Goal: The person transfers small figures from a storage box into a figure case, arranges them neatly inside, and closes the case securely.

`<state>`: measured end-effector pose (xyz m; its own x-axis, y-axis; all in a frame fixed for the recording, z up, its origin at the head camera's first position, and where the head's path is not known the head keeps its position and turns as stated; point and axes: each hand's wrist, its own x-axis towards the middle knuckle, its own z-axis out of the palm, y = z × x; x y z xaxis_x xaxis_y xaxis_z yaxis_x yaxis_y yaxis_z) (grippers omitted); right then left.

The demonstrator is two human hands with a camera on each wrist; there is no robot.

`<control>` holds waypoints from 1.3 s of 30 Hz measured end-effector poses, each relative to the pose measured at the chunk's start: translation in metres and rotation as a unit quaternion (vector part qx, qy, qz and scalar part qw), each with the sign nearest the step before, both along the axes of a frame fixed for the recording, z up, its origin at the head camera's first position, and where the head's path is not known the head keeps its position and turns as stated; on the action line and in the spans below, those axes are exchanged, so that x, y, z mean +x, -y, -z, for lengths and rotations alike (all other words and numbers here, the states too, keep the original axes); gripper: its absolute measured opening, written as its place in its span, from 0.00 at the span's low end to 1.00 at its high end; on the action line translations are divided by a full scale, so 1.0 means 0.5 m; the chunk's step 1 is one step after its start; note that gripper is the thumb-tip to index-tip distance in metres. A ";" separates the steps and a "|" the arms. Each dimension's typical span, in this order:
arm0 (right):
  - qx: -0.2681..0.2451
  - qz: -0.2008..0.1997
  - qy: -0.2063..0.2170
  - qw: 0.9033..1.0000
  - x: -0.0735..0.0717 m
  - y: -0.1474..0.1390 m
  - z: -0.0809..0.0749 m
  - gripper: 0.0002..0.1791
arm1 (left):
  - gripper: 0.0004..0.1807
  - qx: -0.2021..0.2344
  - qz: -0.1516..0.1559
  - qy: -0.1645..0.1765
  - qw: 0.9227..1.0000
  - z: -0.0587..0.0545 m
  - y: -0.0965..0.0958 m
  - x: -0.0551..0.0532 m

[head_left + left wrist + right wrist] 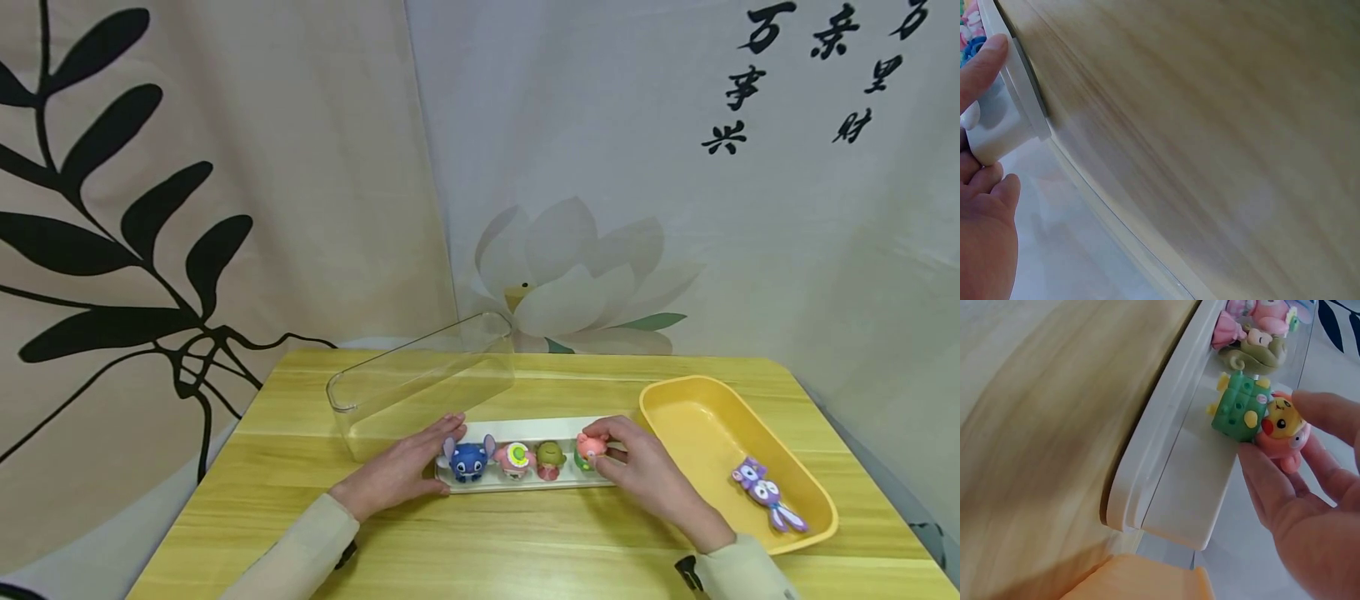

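Note:
A long white display base point(540, 429) lies across the table, with a row of toy figurines along it. My left hand point(401, 471) grips its left end, thumb at the near edge and fingers round the far side, beside a blue big-eared figurine point(468, 460). At the other end my right hand point(648, 471) pinches a figurine point(1244, 409) with a pink hood, yellow face and green body between thumb and fingers. It stands upright on the base. Between these two are a pink figurine point(515, 460) with a green-and-yellow ring and an olive-hooded one point(550, 460).
Behind the base stands a clear plastic cover point(427, 375), partly behind my left hand. To the right is a yellow tray point(693, 417) with a purple long-eared figurine point(767, 493) lying in it. A printed curtain point(315, 167) hangs behind the wooden table point(487, 550).

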<state>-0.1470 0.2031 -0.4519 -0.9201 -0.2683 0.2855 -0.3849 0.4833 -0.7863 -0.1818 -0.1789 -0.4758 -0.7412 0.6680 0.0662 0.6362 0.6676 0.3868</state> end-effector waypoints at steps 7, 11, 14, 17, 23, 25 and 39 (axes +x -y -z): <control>0.016 0.006 -0.012 1.000 -0.001 0.004 0.007 0.16 | 0.51 0.002 0.002 -0.003 1.000 0.002 0.001 0.000; 0.018 0.006 -0.014 1.000 0.001 0.006 0.008 0.16 | 0.52 -0.001 0.002 -0.004 1.000 0.000 0.000 0.000; 0.025 0.008 -0.011 1.000 0.002 0.008 0.009 0.16 | 0.51 -0.003 0.002 -0.006 1.000 -0.001 0.000 0.000; 0.034 0.009 -0.007 0.999 0.003 0.008 0.011 0.17 | 0.51 -0.004 0.002 -0.006 1.000 -0.002 -0.001 0.000; 0.043 0.011 0.000 0.999 0.003 0.008 0.015 0.18 | 0.51 -0.005 0.000 -0.004 1.000 -0.002 -0.001 0.001; 0.041 0.010 0.003 0.999 0.003 0.008 0.015 0.18 | 0.51 -0.005 0.001 -0.002 1.000 -0.002 -0.001 0.001; 0.073 0.017 -0.007 0.997 0.002 0.016 0.013 0.17 | 0.51 -0.007 -0.002 -0.007 1.000 -0.002 -0.001 0.001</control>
<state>-0.1459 0.1950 -0.4583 -0.9257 -0.2769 0.2578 -0.3764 0.6056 -0.7011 -0.1813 -0.1782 -0.4747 -0.7427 0.6662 0.0676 0.6390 0.6749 0.3691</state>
